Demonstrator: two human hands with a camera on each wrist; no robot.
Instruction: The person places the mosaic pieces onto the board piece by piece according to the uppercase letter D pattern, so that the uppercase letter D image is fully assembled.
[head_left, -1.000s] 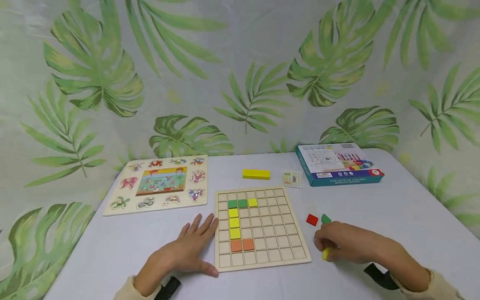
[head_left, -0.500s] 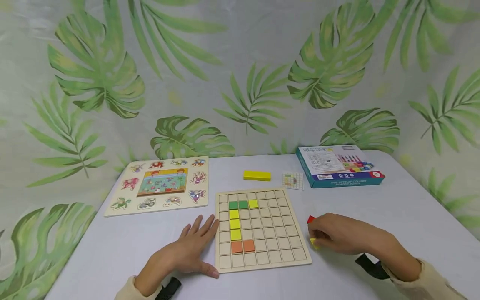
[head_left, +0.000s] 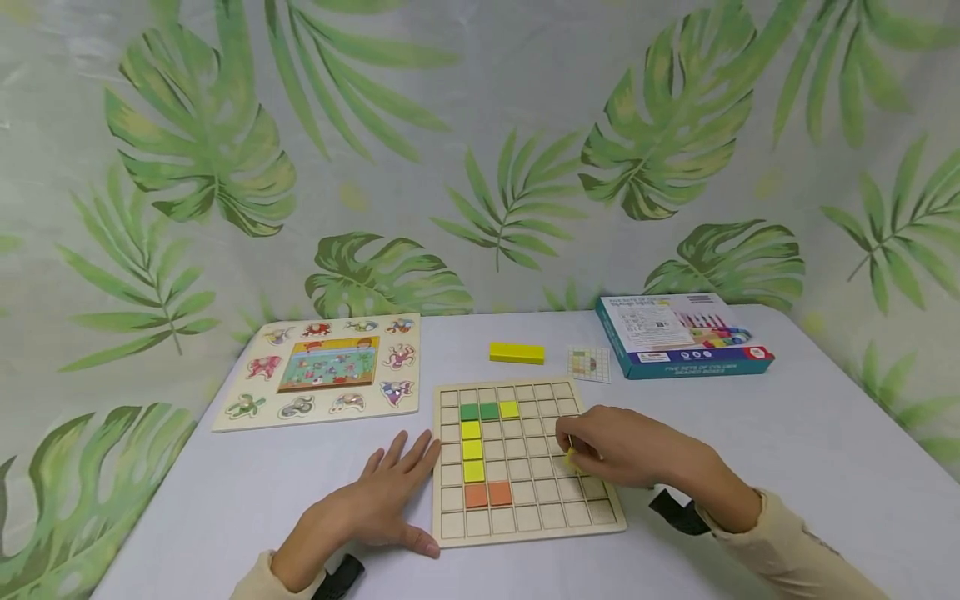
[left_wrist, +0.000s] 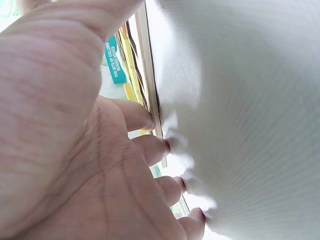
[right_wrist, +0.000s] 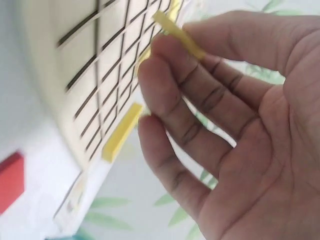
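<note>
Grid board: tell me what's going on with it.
A person is filling the grid board with coloured tiles. The right hand pinches a yellow tile over the board's right side, not yet set down. The left hand lies spread at its left edge. Two green tiles, four other yellow tiles and two orange tiles already lie on the board.

Wooden grid board (head_left: 525,497), pale and square-celled, lying flat on the table (head_left: 660,567); the left hand (head_left: 381,504), fingers spread, touches its left edge. Seated in cells: two green tiles (head_left: 469,412) and a yellow tile (head_left: 510,409) in one row, three yellow tiles (head_left: 472,450) in a column below the first green, two orange tiles (head_left: 476,497) beneath. The right hand (head_left: 626,446) pinches a thin yellow piece (right_wrist: 175,31) over the board's right part; seen edge-on, its outline is uncertain.
</note>
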